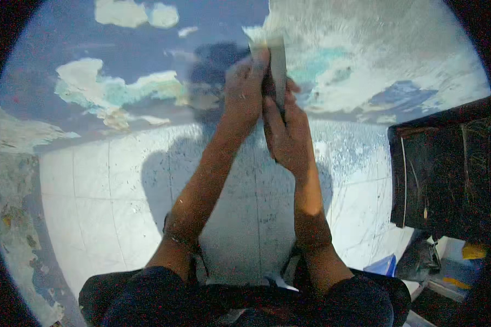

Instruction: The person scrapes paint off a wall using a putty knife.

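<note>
My left hand [243,90] and my right hand [288,135] are close together in front of a wall with peeling paint [135,49]. My right hand is closed around the lower part of a flat-bladed scraper [279,67], whose broad blade points up towards the wall. The left fingers grip a pale, flat blade-like end [257,36] beside it. Blur hides whether this is a second scraper or part of the same one. Both handles are mostly covered by my fingers. A dark shadow falls on the wall left of my hands.
Below the wall, a pale tiled floor [86,175] is strewn with paint flakes [354,151]. Dark, scratched furniture [442,167] stands at the right. Near it lie a blue object [382,265] and a black plastic bag [419,253]. The left wall [18,220] is also patchy.
</note>
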The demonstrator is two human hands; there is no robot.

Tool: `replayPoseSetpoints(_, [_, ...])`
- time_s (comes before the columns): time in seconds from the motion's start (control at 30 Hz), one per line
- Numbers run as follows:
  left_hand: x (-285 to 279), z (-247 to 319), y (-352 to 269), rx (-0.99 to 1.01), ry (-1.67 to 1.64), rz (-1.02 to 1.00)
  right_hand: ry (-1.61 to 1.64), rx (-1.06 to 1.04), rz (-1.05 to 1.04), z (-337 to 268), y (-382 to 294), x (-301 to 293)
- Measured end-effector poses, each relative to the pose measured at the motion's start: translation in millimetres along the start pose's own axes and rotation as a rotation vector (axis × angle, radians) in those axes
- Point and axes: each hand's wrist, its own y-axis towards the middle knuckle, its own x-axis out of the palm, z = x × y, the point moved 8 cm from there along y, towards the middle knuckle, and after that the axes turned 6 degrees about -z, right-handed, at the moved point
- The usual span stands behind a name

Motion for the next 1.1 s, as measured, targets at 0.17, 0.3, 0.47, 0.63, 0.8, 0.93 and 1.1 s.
replayPoseSetpoints(0.17, [3, -3, -3, -0.012, 0.073, -0.042, -0.084, -0.009, 0.013, -1, -2, 1])
replayPoseSetpoints(0.3, [-3, 7, 5, 0.044, 0.062, -0.056, -0.081, 0.006, -0.021, -15, 6, 3])
replayPoseSetpoints(0.47, [6, 4, -2, -0.014, -0.005, 0.007, -0.057, -0.030, 0.021, -5, -1, -2])
replayPoseSetpoints(0.63, [0, 15, 0, 0.060, 0.005, 0.061, -0.095, -0.125, 0.000, -19, 3, 2])
replayPoseSetpoints(0.8, [12, 4, -1, 0.006, -0.036, -0.014, -0.083, -0.022, 0.016, -9, 0, -3])
replayPoseSetpoints(0.93, [6, 5, 3, 0.057, -0.150, 0.065, -0.097, -0.180, 0.041, -31, -2, -5])
replayPoseSetpoints(1.1, [0, 5, 6, 0.103, -0.140, 0.041, -0.187, -0.168, 0.018, -30, 4, -5])
